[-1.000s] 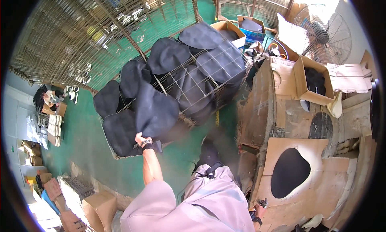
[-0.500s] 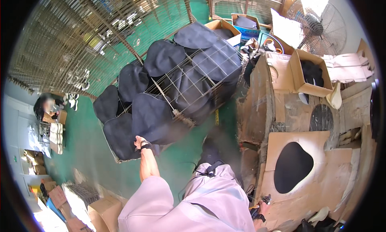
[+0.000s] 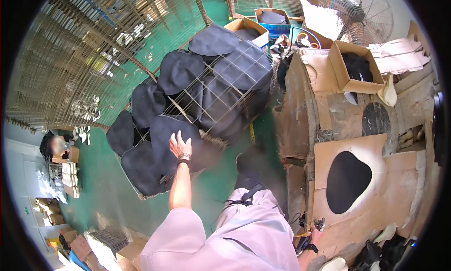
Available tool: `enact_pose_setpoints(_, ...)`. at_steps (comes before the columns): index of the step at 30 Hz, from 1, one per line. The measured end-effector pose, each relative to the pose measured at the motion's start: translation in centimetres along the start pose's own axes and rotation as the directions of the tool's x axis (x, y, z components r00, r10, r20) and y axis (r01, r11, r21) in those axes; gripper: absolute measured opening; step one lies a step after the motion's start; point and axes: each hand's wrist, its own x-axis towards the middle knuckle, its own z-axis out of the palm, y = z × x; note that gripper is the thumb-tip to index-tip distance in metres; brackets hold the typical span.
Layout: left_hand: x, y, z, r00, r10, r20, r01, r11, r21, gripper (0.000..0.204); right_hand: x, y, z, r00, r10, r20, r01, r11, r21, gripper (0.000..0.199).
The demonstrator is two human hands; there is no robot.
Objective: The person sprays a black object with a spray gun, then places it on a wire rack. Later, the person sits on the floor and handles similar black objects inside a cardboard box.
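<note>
My left hand [image 3: 180, 145] is open, fingers spread, over a rounded black sheet piece [image 3: 164, 127] at the near end of a wire rack. Whether the fingertips touch the sheet, I cannot tell. Several similar black pieces [image 3: 182, 71] lie overlapped on the wire rack [image 3: 191, 99]. Low on the right, my right hand [image 3: 315, 236] is closed around what looks like a small spray gun [image 3: 319, 224], with a metal front end and a hose. Beside that hand, one black sheet piece [image 3: 348, 182] lies flat on a cardboard sheet [image 3: 376, 146] atop the workbench.
A cardboard box [image 3: 354, 78] with black pieces stands on the bench, near a pale shoe-shaped form [image 3: 387, 91]. Behind are a large fan [image 3: 354, 12] and more boxes [image 3: 272, 17]. Tall wire racks [image 3: 94, 50] fill the far left. A person [image 3: 58, 146] is at the left.
My left hand has moved from the near edge of the black pieces to over the middle one, its fingers now spread. The right hand still grips its tool. The view has shifted slightly.
</note>
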Motion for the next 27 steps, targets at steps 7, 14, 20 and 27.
enact_pose_setpoints(7, 4.6, 0.5, 0.6, 0.981, 0.092, 0.17, -0.125, 0.972, 0.197, 0.079, -1.8, 3.5, 0.1, 0.958, -0.191, -0.212, 0.19, 0.981, -0.027, 0.029)
enact_pose_setpoints(14, 5.9, 1.2, -1.0, 0.998, -0.048, -0.051, 0.059, 0.973, 0.224, 0.061, -3.8, 1.6, 3.1, 0.992, -0.023, -0.123, 0.008, 0.992, -0.122, 0.028)
enact_pose_setpoints(20, 6.6, 1.3, 1.1, 0.984, -0.176, 0.035, 0.177, 0.984, -0.035, 0.049, -7.8, -3.7, 6.7, 0.992, -0.123, 0.01, 0.123, 0.983, -0.139, 0.023)
enact_pose_setpoints(27, 4.2, 14.4, -2.1, 0.957, 0.271, -0.102, -0.286, 0.935, -0.208, 0.045, -13.9, -7.1, 7.4, 0.921, -0.368, -0.131, 0.367, 0.93, -0.03, 0.049)
